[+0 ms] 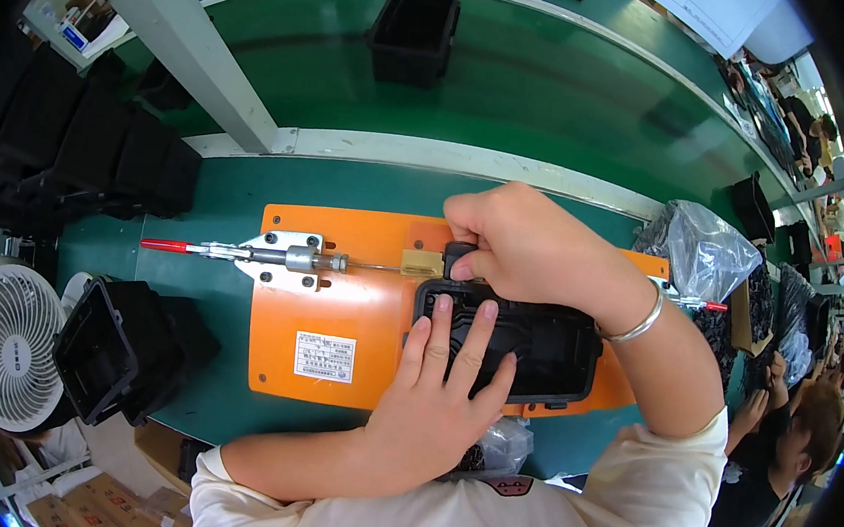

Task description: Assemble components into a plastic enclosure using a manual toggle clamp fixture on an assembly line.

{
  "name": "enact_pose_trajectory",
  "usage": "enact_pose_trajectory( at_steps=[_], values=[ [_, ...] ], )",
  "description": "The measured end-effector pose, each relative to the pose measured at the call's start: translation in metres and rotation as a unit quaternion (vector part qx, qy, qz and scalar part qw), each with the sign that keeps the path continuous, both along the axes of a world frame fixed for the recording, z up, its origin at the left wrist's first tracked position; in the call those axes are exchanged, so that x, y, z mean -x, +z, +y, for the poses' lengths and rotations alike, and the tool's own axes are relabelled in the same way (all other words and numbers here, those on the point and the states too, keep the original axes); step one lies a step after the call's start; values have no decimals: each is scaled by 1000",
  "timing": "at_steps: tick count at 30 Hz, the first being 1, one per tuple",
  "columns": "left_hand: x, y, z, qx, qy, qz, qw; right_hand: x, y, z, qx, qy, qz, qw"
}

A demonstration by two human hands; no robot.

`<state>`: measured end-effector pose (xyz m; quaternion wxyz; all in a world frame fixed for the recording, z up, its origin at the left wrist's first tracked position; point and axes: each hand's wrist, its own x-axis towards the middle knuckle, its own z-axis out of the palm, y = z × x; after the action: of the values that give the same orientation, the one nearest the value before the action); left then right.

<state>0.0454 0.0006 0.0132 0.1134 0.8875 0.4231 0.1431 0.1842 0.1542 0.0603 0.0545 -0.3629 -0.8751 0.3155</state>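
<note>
My left hand (434, 410) lies with its fingers spread over the left part of an open black plastic box (570, 352), pressing on it. The box sits on an orange fixture plate (353, 308). At the box's far left corner, my right hand (525, 237) is closed, thumb and fingers pinching a small black plastic piece (459, 259). Just left of that piece is a yellowish block (422, 264), in line with the rod of a metal toggle clamp (292, 258) with a red handle. The right hand hides part of the box's far edge.
Black bins (99, 346) and a white fan (13, 348) stand on the left, below tall stacks of black boxes (82, 138). Another black box (412, 37) rests on the green surface beyond a pale rail (452, 154). Clear plastic bags (704, 248) lie at right, with a person (776, 465) beyond.
</note>
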Motion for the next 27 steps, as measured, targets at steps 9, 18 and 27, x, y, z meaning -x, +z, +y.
enact_pose_trajectory(
  at_steps=[9,18,27],
  values=[
    [-4,-2,-7,-25,7,22,999,-6,1,7,70,-23,-13,997],
    [-4,3,-1,-2,-14,-12,1000,-5,-9,-6,-14,1,46,999],
    [-6,10,4,13,-26,-3,1000,-5,-9,-8,-6,-12,45,999]
  ],
)
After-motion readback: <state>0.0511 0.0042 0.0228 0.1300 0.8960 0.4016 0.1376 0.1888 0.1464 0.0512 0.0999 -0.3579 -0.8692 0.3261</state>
